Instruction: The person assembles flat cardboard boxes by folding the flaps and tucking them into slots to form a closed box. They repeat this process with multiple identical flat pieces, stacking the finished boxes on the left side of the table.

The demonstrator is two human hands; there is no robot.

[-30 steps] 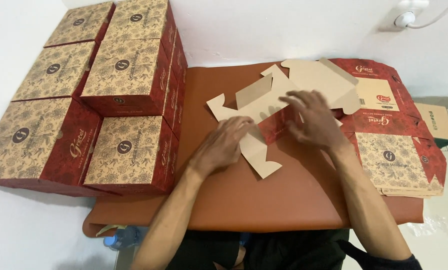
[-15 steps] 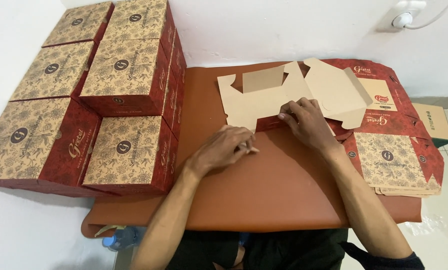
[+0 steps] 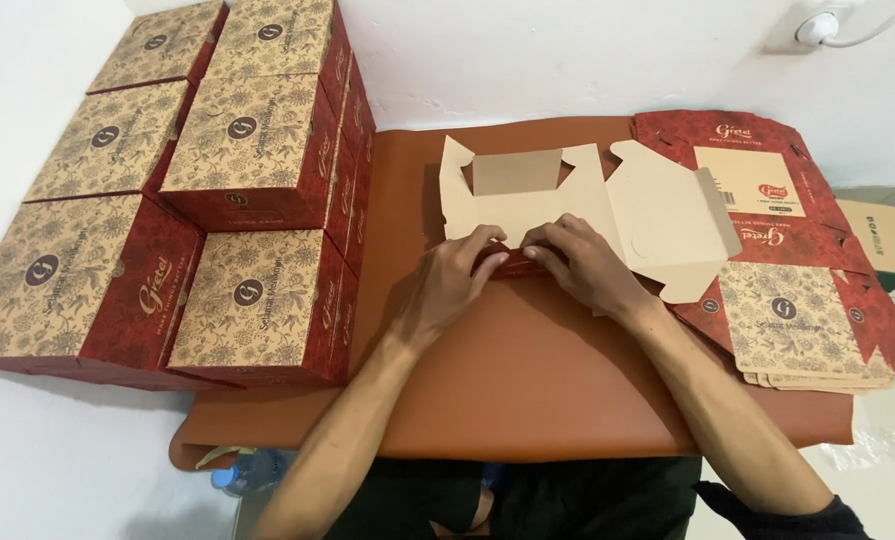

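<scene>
A flat cardboard box blank (image 3: 568, 205), plain tan on its upper face and red underneath, lies on the brown table (image 3: 528, 380). My left hand (image 3: 453, 280) and my right hand (image 3: 578, 262) meet at its near edge. Both pinch a folded red flap there, fingertips almost touching. One tan flap stands up at the blank's far side.
Several assembled red-and-tan patterned boxes (image 3: 248, 190) are stacked at the left. A pile of flat box blanks (image 3: 798, 300) lies at the right edge of the table. A small tan carton (image 3: 883, 240) sits beyond it. White wall behind.
The blank has been turned and pushed flatter on the table, tan side up. Both hands moved together onto its near edge and now pinch the red flap.
</scene>
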